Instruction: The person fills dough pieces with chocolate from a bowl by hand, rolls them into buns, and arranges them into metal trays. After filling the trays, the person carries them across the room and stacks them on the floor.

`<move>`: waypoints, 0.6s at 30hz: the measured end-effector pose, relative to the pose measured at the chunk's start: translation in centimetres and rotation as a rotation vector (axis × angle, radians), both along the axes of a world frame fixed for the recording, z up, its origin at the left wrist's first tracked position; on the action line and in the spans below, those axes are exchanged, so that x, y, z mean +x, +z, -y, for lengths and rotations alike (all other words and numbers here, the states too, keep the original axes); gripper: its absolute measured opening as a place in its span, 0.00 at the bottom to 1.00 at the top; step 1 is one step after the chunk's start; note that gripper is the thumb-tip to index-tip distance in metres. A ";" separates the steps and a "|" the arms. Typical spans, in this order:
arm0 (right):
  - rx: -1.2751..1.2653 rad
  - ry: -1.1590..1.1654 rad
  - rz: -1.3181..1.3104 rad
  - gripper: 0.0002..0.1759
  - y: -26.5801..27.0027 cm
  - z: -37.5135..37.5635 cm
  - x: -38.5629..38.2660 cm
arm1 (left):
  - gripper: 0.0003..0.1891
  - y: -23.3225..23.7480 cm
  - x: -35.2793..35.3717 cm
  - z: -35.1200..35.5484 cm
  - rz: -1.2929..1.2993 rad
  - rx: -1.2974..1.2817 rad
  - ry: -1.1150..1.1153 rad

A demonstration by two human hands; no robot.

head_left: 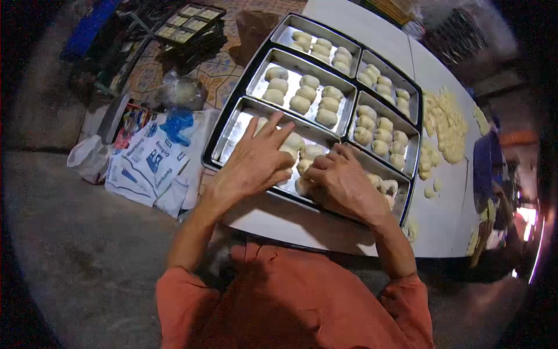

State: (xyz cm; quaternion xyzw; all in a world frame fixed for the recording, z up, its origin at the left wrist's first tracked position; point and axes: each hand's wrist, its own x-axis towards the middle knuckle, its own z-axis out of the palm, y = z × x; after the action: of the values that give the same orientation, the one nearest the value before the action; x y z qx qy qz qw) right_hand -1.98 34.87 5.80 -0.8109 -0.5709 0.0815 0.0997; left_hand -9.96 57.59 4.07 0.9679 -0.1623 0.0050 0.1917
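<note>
Your left hand is spreading its fingers, loosely open, over the nearest pan, its thumb reaching toward the smooth, pale dough pieces just beside it. Your right hand is curling over the same cluster from the other side, fingers bent and bunched; you cannot tell whether they are pinching the dough or only touching it, as the fingertips are partly hidden. The dough pieces are lying between your two hands, soft and rounded against shiny metal.

Beyond your left hand, a rectangular metal pan is holding three rows of plump, bulging dough rolls, set side by side. Further pans with similar rows are sitting beyond your right hand, all edged by dark rims. To the right of your right hand, a flattish, lumpy heap of cream-coloured dough is spreading across the smooth white tabletop. Left of your left hand, a crinkled, blue-printed white plastic bag is lying low, with a translucent blue bag bunching on it.
</note>
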 end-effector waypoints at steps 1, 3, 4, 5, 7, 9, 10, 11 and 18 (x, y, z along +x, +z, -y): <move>-0.012 -0.019 0.038 0.09 0.0 -0.3 -0.4 | 0.15 0.0 0.0 -0.4 -0.001 -0.043 -0.045; -0.067 -0.119 -0.146 0.09 2.7 -0.7 -0.9 | 0.17 -0.2 -0.2 -1.9 0.046 -0.132 -0.123; -0.091 -0.170 -0.244 0.10 3.8 -0.8 -1.3 | 0.18 0.0 -0.2 -2.8 0.046 -0.172 -0.156; 0.056 -0.270 -0.241 0.11 3.8 -0.6 -1.6 | 0.19 0.1 -0.3 -3.8 0.059 -0.221 -0.174; 0.123 -0.467 -0.201 0.10 4.1 -0.9 -1.9 | 0.19 0.8 -0.1 -5.5 0.091 -0.204 -0.176; 0.213 -0.584 -0.171 0.11 3.7 -1.2 -1.8 | 0.19 0.7 0.8 -6.1 0.186 -0.196 -0.189; 0.222 -0.574 -0.099 0.12 2.8 -1.3 -1.6 | 0.19 0.5 1.6 -5.9 0.180 -0.210 -0.220; 0.232 -0.562 -0.030 0.12 1.8 -1.6 -1.4 | 0.19 0.3 2.3 -5.3 0.172 -0.221 -0.250; 0.080 -0.535 0.208 0.09 -0.6 -2.2 -1.9 | 0.13 -0.9 4.0 -1.6 0.077 -0.016 -0.224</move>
State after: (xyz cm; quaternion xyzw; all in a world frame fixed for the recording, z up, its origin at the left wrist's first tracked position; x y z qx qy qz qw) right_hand -3.91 37.04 5.22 -0.9321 -0.3465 -0.0541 0.0905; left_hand -6.00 59.18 3.16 0.9413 -0.2765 0.0221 0.1924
